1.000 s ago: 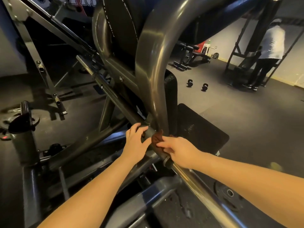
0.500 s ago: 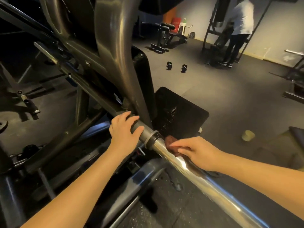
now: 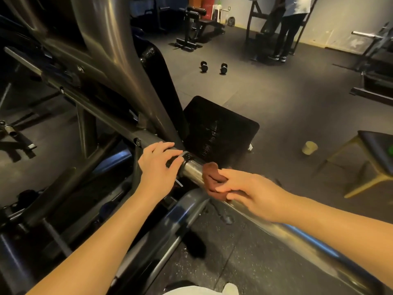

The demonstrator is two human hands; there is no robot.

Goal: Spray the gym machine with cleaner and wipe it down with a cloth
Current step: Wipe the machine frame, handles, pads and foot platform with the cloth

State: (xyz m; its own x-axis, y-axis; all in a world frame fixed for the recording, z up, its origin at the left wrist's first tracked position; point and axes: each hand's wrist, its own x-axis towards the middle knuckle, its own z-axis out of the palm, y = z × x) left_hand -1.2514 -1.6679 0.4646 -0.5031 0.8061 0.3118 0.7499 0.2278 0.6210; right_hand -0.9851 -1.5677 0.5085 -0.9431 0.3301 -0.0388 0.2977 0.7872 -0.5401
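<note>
head view: left hand (image 3: 158, 167) lies loose-fingered on the bar (image 3: 191, 170); right hand (image 3: 253, 194) pinches brown cloth (image 3: 212, 179) against it.

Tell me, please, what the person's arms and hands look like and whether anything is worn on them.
The left hand and right hand wear no gloves, watch or rings that show; both arms are bare, with no sleeves in view.

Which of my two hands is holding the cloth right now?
Your right hand pinches the brown cloth against the shiny bar. Your left hand only rests on the bar, holding nothing.
</note>
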